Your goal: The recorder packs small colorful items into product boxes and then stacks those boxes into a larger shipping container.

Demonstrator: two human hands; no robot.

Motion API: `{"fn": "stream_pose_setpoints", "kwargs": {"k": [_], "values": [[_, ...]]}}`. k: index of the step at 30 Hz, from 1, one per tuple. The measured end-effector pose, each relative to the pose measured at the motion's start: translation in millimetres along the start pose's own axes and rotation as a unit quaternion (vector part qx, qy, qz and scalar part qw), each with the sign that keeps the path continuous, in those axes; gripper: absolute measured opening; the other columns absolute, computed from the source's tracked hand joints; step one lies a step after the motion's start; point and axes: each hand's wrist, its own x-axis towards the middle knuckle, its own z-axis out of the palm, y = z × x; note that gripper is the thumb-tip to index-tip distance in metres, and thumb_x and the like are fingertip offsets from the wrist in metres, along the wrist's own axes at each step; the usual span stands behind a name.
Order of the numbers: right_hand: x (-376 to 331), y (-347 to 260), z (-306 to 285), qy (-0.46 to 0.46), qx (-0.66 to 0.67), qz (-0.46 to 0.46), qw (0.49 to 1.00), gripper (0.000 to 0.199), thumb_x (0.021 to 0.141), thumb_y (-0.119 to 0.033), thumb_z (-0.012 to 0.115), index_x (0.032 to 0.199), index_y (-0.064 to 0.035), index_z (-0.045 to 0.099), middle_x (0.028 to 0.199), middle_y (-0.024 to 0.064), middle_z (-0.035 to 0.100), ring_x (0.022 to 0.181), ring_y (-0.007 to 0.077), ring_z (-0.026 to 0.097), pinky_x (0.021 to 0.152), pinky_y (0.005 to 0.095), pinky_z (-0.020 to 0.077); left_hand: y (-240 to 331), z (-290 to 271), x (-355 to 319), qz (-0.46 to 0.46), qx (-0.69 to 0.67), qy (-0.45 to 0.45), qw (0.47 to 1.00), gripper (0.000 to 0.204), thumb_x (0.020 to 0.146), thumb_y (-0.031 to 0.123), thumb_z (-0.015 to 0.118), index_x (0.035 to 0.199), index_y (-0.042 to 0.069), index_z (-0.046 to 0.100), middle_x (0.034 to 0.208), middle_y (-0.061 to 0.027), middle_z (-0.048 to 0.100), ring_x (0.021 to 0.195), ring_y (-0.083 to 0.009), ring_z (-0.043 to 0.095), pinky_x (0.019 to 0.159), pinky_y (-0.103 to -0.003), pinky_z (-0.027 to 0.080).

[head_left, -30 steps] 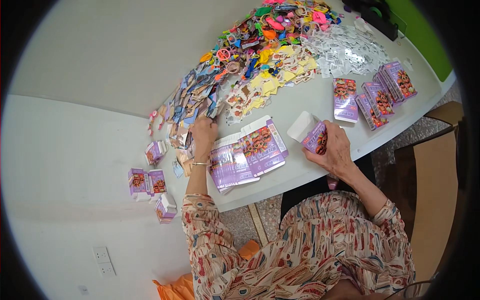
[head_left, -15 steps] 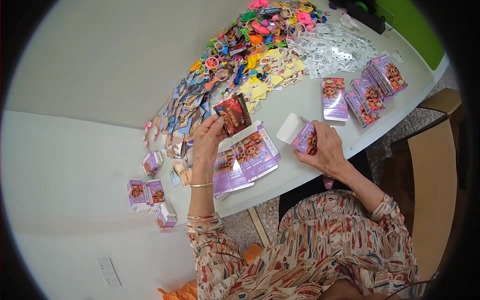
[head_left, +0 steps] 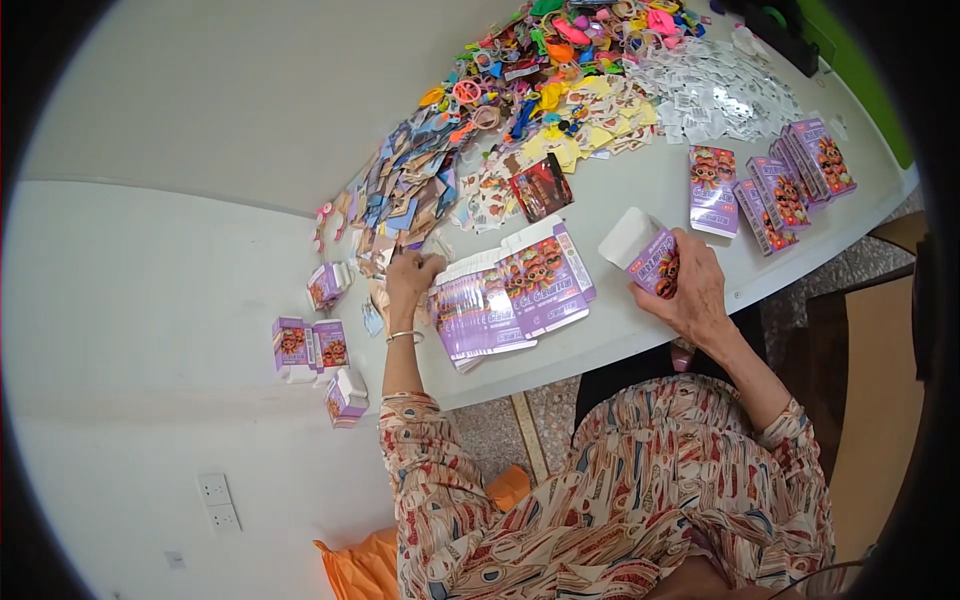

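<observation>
My right hand [head_left: 695, 290] is closed round a small purple carton [head_left: 652, 262], tilted, its white flap end standing open toward the left. My left hand [head_left: 410, 278] reaches down to the near end of a heap of small cards [head_left: 405, 195]; its fingertips touch the cards and the thumb stands apart. Beside that hand lies a fanned stack of flat purple cartons [head_left: 485, 315]. A dark red foil packet [head_left: 542, 188] rests on the table just beyond the stack, among small printed cards [head_left: 488, 197].
Filled-out purple cartons [head_left: 780, 190] stand at the right. Far back are colourful plastic trinkets [head_left: 570, 45], yellow cards [head_left: 610, 115] and clear sachets [head_left: 715, 90]. Several small purple cartons [head_left: 310, 345] sit at the left by the wall. A wooden chair [head_left: 880, 400] stands right.
My left hand let go of the dark red packet, which now lies on the table, and moved left and down to the card heap. My right hand still holds the carton. The view shifted slightly.
</observation>
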Motion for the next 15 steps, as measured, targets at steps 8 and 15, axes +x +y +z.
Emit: {"fn": "stream_pose_setpoints", "kwargs": {"k": [8,15], "values": [[1,-4,-1,0.007,0.002,-0.008,1.000,0.083,0.064,-0.032,0.081,0.126,0.0054,0.041,0.108,0.0229,0.055,0.098,0.0375,0.055,0.088,0.0442,0.0446,2,15,14,0.099,0.017,0.068,0.993,0.033,0.072,0.029,0.074,0.073,-0.002,0.062,0.068,-0.0179,0.062,0.065,-0.0361,0.060,0.061,-0.042,0.047],[5,-6,-3,0.029,-0.002,-0.041,0.999,0.075,0.066,-0.034,0.079,0.119,0.0043,0.044,0.093,0.0165,0.053,0.086,0.0317,0.053,0.078,0.0416,0.0425,18,12,33,0.050,-0.082,0.088,0.992,0.023,0.073,0.022,0.070,0.078,0.001,0.062,0.079,-0.0200,0.063,0.072,-0.0388,0.061,0.065,-0.045,0.049]]}}
